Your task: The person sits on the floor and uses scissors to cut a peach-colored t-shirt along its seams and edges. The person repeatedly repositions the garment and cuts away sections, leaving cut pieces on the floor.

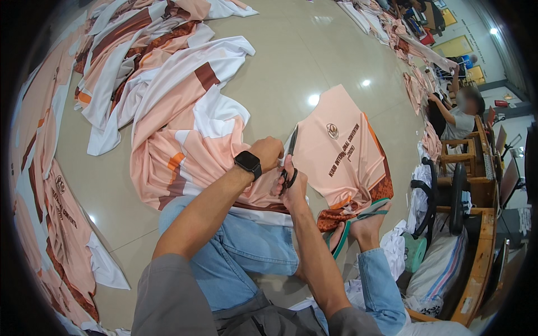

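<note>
Head view, scissors (290,157) in right hand (292,185) grip, peach fabric (342,157) beneath

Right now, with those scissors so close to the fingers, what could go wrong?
1. The left hand grips the peach cloth right beside the scissors in the right hand, so a slip might nick a finger.
2. The cloth drapes over the jeans, so a deep cut could catch them.
3. The sandalled foot rests on the cloth's edge, which might tug it crooked.
</note>
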The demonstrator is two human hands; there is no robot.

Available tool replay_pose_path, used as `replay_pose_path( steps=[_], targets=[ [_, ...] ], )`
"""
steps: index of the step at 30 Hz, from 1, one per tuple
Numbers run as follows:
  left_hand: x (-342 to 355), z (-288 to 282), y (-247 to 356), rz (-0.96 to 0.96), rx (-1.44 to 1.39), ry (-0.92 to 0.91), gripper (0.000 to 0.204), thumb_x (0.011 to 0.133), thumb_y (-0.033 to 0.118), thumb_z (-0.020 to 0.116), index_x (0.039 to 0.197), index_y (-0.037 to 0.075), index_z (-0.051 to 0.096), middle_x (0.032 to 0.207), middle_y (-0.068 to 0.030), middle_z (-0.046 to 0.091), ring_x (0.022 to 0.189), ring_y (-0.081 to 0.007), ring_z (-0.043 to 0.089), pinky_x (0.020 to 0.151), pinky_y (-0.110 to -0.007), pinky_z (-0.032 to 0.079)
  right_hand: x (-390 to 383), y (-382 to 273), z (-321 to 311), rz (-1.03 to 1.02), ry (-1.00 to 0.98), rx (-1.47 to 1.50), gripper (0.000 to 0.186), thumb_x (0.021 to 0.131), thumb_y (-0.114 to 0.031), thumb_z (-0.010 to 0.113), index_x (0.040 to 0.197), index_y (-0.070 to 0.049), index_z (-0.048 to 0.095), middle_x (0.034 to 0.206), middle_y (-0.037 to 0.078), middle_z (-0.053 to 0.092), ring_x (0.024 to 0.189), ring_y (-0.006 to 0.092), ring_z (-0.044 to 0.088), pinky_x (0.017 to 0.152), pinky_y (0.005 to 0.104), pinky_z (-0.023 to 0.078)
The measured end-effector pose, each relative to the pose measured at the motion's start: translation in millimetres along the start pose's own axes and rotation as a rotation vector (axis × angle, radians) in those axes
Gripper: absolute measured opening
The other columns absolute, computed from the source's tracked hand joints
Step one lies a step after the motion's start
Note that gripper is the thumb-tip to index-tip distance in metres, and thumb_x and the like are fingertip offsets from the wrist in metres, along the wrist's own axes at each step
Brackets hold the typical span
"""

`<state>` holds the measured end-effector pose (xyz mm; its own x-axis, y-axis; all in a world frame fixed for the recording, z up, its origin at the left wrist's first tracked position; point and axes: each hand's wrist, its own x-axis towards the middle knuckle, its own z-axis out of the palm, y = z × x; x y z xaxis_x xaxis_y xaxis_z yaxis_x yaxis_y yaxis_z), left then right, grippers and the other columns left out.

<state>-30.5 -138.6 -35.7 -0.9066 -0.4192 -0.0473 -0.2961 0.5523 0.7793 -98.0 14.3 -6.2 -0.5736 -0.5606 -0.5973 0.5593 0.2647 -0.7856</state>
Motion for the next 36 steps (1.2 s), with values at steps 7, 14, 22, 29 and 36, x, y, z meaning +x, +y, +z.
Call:
replay_pose_path(
  steps=[7,14,22,29,36],
  targets=[
    [1,3,-2,-0.039,0.001,-0.003,0.015,0.076,0.011,0.076,0.087,0.002,0.079,0.084,-0.0244,0.074,0.082,-0.0413,0.074,0.078,-0.049,0.059,2,-7,8,-0.008,0.022,-0.114,0.061,0.091,-0.061,0.076,0.085,-0.004,0.058,0.059,0.002,0.048,0.044,0.0157,0.047,0.041,0.0306,0.036],
    [-1,2,-4,-0.014,-0.041,0.017,0.013,0.077,0.014,0.074,0.080,0.001,0.077,0.081,-0.0244,0.073,0.080,-0.0422,0.073,0.075,-0.049,0.059,0,-12,11,0.011,0.039,-0.025,0.053,0.092,-0.050,0.080,0.084,-0.002,0.060,0.060,0.002,0.049,0.044,0.0158,0.048,0.039,0.0326,0.037],
    [0,-1,4,-0.001,-0.022,0.027,0.013,0.078,0.012,0.072,0.078,0.001,0.077,0.079,-0.0252,0.072,0.079,-0.0439,0.072,0.074,-0.051,0.058,7,-17,6,0.011,0.044,-0.084,0.051,0.092,-0.045,0.081,0.088,0.001,0.062,0.061,0.003,0.050,0.044,0.0156,0.049,0.038,0.0321,0.038],
    [-7,-10,-11,-0.123,0.121,0.153,0.022,0.086,0.015,0.064,0.096,0.002,0.077,0.095,-0.0234,0.074,0.091,-0.0410,0.072,0.084,-0.050,0.056,-61,32,-31,-0.098,-0.013,-0.135,0.044,0.095,-0.037,0.079,0.097,0.004,0.064,0.065,0.008,0.062,0.041,0.0160,0.055,0.037,0.0300,0.041],
    [-14,-9,21,0.041,-0.122,0.164,0.017,0.089,0.015,0.071,0.098,0.003,0.079,0.094,-0.0154,0.078,0.086,-0.0246,0.075,0.077,-0.035,0.059,-85,39,-67,-0.316,0.283,-0.003,0.038,0.099,-0.026,0.076,0.110,0.005,0.059,0.089,0.018,0.076,0.046,0.0155,0.061,0.041,0.0269,0.047]
  ],
)
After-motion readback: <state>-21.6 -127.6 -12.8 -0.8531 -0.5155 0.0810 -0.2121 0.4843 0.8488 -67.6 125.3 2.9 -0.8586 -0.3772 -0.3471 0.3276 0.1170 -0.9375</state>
